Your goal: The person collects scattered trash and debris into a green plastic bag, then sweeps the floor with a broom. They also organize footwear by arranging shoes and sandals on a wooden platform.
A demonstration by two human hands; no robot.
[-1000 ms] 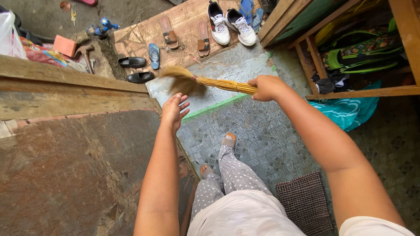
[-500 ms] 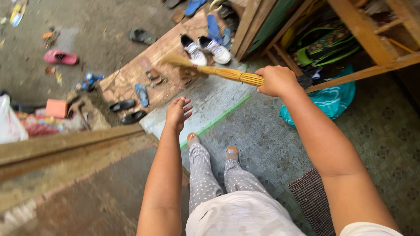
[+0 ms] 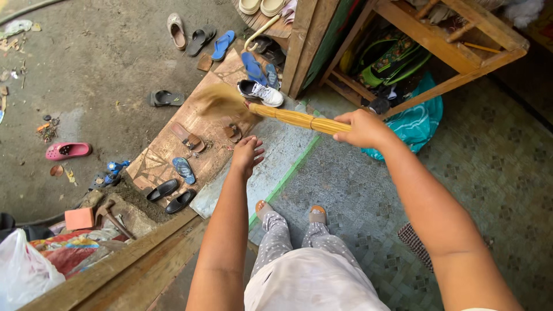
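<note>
The right hand [image 3: 362,128] stays clamped on the broom [image 3: 288,117]; its bristles have swung left over the wooden board [image 3: 173,151] at upper centre. The left hand [image 3: 247,154] remains empty, fingers spread. Sweeping appears under way.

Single head view, steep downward look over own arms, floor [image 3: 357,190] near.

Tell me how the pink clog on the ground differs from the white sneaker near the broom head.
The pink clog is a one-piece slip-on and lies alone on the bare grey ground at the left. The white sneaker has laces and dark trim and sits on the wooden board, close by blue sandals and the broom in the right hand. Both lie flat, unworn.
</note>
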